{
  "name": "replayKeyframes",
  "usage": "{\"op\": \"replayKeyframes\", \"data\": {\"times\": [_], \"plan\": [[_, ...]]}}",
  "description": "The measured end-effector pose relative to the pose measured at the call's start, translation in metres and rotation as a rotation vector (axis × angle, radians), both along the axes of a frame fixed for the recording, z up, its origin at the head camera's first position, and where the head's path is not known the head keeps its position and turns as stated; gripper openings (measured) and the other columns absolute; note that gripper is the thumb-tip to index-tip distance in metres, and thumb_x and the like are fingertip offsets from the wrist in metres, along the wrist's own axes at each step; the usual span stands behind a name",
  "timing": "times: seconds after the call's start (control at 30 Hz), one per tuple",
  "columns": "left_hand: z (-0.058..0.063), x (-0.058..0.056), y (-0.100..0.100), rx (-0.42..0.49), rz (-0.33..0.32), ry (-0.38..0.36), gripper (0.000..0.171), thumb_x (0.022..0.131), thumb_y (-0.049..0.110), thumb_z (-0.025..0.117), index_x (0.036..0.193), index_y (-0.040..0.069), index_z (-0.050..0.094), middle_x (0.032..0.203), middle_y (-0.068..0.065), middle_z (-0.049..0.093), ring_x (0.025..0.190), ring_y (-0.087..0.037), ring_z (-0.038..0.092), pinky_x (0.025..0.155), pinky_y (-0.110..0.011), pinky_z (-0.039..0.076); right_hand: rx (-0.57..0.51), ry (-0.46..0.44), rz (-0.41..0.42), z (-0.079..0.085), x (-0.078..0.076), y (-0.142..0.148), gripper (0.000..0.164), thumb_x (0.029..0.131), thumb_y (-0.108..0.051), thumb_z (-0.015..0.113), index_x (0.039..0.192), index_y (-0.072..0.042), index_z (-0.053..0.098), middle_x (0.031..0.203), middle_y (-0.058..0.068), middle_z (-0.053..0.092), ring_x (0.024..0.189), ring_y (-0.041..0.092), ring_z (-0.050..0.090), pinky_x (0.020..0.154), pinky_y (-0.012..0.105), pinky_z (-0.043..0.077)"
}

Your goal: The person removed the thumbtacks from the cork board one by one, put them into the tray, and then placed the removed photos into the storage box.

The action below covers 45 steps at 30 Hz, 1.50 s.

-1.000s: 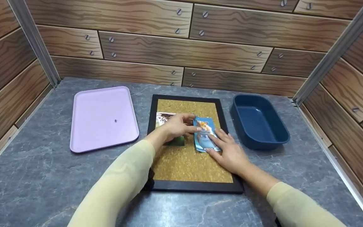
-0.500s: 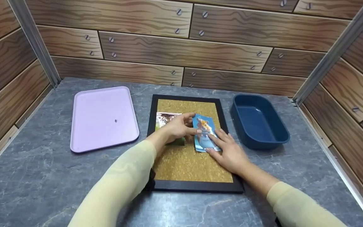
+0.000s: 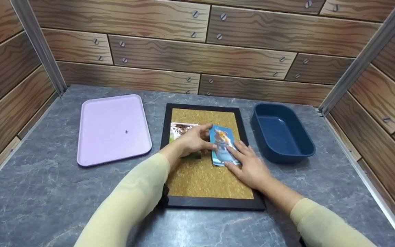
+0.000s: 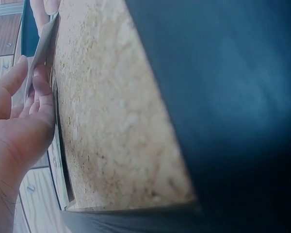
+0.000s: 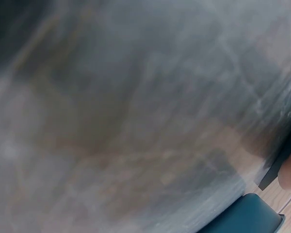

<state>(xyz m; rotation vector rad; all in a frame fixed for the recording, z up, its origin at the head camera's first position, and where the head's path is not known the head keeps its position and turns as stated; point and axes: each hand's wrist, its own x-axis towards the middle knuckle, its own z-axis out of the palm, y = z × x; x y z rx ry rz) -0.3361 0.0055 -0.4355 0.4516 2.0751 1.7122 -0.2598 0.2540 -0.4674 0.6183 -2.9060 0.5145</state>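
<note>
A blue card (image 3: 222, 139) printed with an orange and white animal is held on a black-framed corkboard (image 3: 207, 181), toward one o'clock from the board's centre. Its left edge is pinched by the left hand (image 3: 194, 139), with the thumb laid over the printed face and the other fingers tucked behind. The card's lower right part is pressed by the right hand (image 3: 252, 168), whose fingers are straight and spread apart. A second card (image 3: 180, 128), with a striped animal print, lies toward ten o'clock on the board, partly covered by the left hand. Beyond the board, a lilac tray (image 3: 108, 127) is set between nine and ten o'clock, and a dark blue bin (image 3: 286, 157) between two and three, all on a grey marbled table (image 3: 46, 188).

In the left wrist view, the card is seen nearly edge-on, and its pinched edge is shown raised off the cork between thumb and fingertips, a detail hidden from the head view. In the right wrist view, mostly blurred grey is shown, with the bin at five o'clock; the right hand's grip cannot be judged there.
</note>
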Motion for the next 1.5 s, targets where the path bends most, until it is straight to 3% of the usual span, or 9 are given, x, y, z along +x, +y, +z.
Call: {"op": "replayKeyframes", "data": {"times": [0.37,0.6,0.87,1.13,1.37,1.5], "plan": [[-0.0012,0.0,0.0004,0.004,0.011,0.0,0.092,0.092,-0.003,0.08,0.168,0.006,0.028,0.149,-0.015,0.061,0.135,-0.024,0.059,0.107,-0.035,0.051,0.003,-0.017,-0.009,-0.0005,-0.0002,-0.0003,0.067,0.104,-0.055,0.063,0.159,-0.018,0.052,0.17,0.011,0.035,0.158,0.034,0.028,0.124,0.061,0.026],[-0.0029,0.0005,0.0016,0.086,-0.006,-0.046,0.087,0.092,-0.009,0.076,0.166,0.003,0.031,0.148,-0.02,0.06,0.132,-0.028,0.061,0.099,-0.036,0.057,-0.007,-0.01,-0.008,-0.0001,-0.0005,0.0002,0.066,0.104,-0.052,0.064,0.158,-0.017,0.053,0.169,0.013,0.037,0.157,0.034,0.029,0.126,0.056,0.024],[-0.0015,0.0016,0.002,0.061,-0.012,-0.053,0.088,0.093,-0.008,0.077,0.166,0.002,0.029,0.148,-0.02,0.061,0.13,-0.026,0.063,0.1,-0.034,0.056,-0.011,-0.014,-0.014,-0.001,-0.0006,0.0006,0.066,0.104,-0.054,0.063,0.158,-0.018,0.053,0.169,0.012,0.037,0.158,0.035,0.028,0.124,0.061,0.026],[-0.0017,0.0027,0.0029,0.044,-0.011,-0.045,0.094,0.089,-0.009,0.08,0.167,0.003,0.028,0.15,-0.019,0.059,0.13,-0.026,0.063,0.102,-0.034,0.055,-0.016,-0.001,-0.008,-0.0013,0.0001,0.001,0.066,0.103,-0.053,0.065,0.158,-0.017,0.054,0.169,0.013,0.037,0.157,0.035,0.029,0.125,0.059,0.025],[-0.0019,0.0042,0.0038,0.057,-0.02,-0.052,0.098,0.087,-0.014,0.079,0.167,0.003,0.026,0.15,-0.02,0.059,0.12,-0.025,0.067,0.094,-0.032,0.058,-0.018,0.001,-0.011,-0.0005,0.0005,0.0007,0.066,0.103,-0.052,0.066,0.158,-0.017,0.054,0.169,0.013,0.037,0.157,0.035,0.029,0.125,0.06,0.026],[-0.0029,0.0064,0.0044,0.088,-0.02,-0.018,0.098,0.084,-0.019,0.076,0.166,-0.001,0.025,0.147,-0.024,0.06,0.12,-0.028,0.067,0.09,-0.03,0.059,-0.017,-0.003,-0.009,-0.0006,0.0002,0.0004,0.066,0.103,-0.051,0.066,0.158,-0.016,0.054,0.169,0.014,0.036,0.157,0.036,0.029,0.126,0.058,0.025]]}}
